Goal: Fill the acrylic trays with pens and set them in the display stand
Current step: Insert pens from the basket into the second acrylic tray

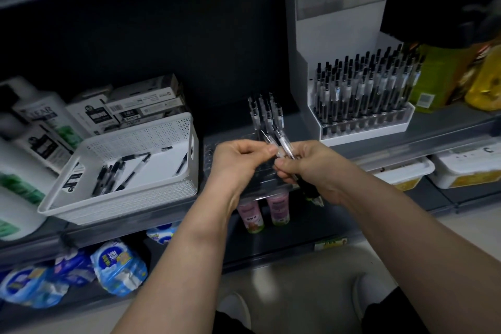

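Note:
A clear acrylic tray lies on the shelf at the middle, with several black pens standing upright in its far rows. My right hand grips a bundle of pens just above the tray. My left hand pinches the upper end of one pen in that bundle. At the right a white display stand holds a tray full of upright black pens. A white perforated basket at the left holds several loose pens.
Shampoo bottles and boxed goods stand behind and left of the basket. Yellow and green packages sit right of the stand. Pink bottles, blue packs and white tubs fill the lower shelf.

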